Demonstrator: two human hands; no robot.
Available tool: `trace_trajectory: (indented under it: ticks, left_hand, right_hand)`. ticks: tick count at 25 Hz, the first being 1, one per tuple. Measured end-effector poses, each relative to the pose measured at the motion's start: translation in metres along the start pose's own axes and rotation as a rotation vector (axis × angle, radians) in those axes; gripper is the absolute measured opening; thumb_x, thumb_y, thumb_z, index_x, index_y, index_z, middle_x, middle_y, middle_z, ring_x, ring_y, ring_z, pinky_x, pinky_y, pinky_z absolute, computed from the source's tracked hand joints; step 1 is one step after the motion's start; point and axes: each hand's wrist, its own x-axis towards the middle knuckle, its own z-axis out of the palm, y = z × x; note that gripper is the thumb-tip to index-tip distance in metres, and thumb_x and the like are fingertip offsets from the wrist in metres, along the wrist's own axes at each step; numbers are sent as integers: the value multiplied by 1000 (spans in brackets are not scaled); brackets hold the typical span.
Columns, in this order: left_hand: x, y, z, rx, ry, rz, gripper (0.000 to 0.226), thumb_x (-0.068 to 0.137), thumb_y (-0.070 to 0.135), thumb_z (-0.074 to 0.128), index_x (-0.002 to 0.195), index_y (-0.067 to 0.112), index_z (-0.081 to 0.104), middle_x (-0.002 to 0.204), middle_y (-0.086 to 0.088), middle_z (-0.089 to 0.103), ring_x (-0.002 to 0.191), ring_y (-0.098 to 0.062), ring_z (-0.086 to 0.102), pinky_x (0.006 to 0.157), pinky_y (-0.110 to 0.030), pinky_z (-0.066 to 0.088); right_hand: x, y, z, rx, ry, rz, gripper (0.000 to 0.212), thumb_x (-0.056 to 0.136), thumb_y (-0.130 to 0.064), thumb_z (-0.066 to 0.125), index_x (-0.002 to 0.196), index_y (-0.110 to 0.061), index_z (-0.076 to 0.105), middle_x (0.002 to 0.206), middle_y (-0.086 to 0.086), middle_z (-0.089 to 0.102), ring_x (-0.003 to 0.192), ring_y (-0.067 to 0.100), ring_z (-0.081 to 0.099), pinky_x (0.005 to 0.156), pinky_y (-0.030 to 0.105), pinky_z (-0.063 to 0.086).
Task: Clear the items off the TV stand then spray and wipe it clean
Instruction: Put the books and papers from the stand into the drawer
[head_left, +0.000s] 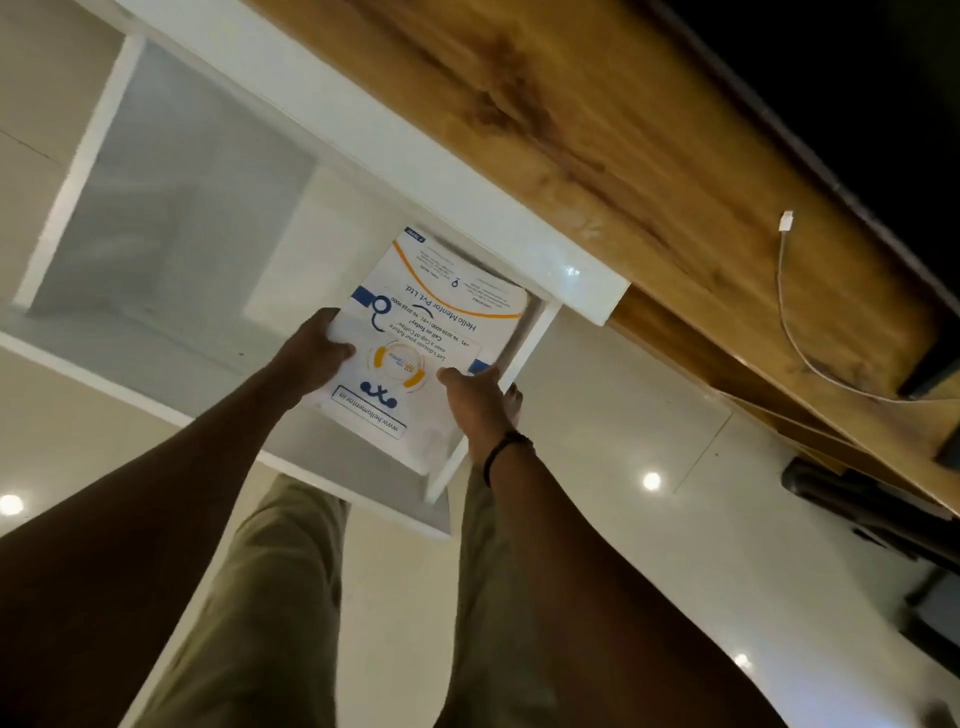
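Observation:
The wooden top of the TV stand runs diagonally across the upper right. Below it is a white open compartment with a glossy white frame. I hold a white printed folder with blue and orange marks at the compartment's right end, partly inside the opening. My left hand grips its left edge. My right hand, with a dark band at the wrist, grips its right edge, fingers underneath.
A white charging cable lies on the wooden top near the dark TV edge at the upper right. A black object sits low at the right. Glossy cream floor tiles and my khaki trouser legs fill the bottom.

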Motion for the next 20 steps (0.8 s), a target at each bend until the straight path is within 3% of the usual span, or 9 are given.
trace_trajectory:
  ticks: [1,3,4,6,9,13,16,18,20]
  left_hand:
    - [19,-4,9,59,-16,7,58,98,8,60,152,12,39,148,-19,49,130,-41,50,110,-53,44]
    - [50,-14,32,203,-57,57,81,93,9,68,160,15,23,160,-17,32,143,-42,37,118,-55,35]
    - [62,-18,43,223,-79,101,91,91,12,73,161,16,16,162,-16,27,146,-41,34,117,-57,36]
    - [74,-29,63,158,-31,178,98,86,21,81,159,16,16,158,-15,35,140,-38,43,109,-61,45]
    - [78,-44,77,82,143,221,89,87,21,81,156,14,25,151,-13,47,132,-35,54,102,-59,52]
    - [76,-40,59,70,-68,304,83,93,9,72,159,13,22,160,-14,36,146,-36,39,113,-61,42]
    - [49,-16,44,311,7,209,81,96,20,68,161,20,19,169,-9,18,153,-39,19,120,-62,28]
    - [13,14,42,256,125,293,64,94,15,65,151,17,38,160,-6,34,143,-38,32,114,-53,36]
    - [-29,54,48,228,181,464,51,91,6,62,140,11,53,147,-9,48,132,-35,42,110,-40,34]
  right_hand:
    - [10,2,10,-13,19,0,63,98,-18,63,150,-5,31,145,10,53,118,13,57,88,-3,34]
    - [25,6,33,-101,30,-49,87,98,-19,61,162,-4,3,170,17,14,157,28,19,122,19,11]
    - [35,9,45,-142,28,-93,94,98,-19,60,163,-8,-7,172,16,-1,160,31,3,128,34,7]
    - [59,12,63,-159,4,-146,96,97,-18,59,164,-17,-10,172,12,-10,159,36,-3,129,50,14]
    - [91,14,70,-190,-42,-113,91,96,-15,58,165,-23,-1,173,9,-7,158,39,11,125,54,27]
    - [98,15,59,-263,-106,-70,86,99,-15,59,165,-19,5,173,9,2,155,34,26,124,46,32]
    - [67,8,40,-100,-86,-197,74,98,-14,62,161,-19,24,161,8,37,145,27,44,106,31,45]
    - [31,1,13,-76,0,-314,56,101,-26,59,154,-24,40,151,3,53,135,22,55,102,25,44]
    - [-6,0,-32,-101,158,-442,38,104,-36,52,141,-32,56,139,-4,65,125,19,62,109,32,47]
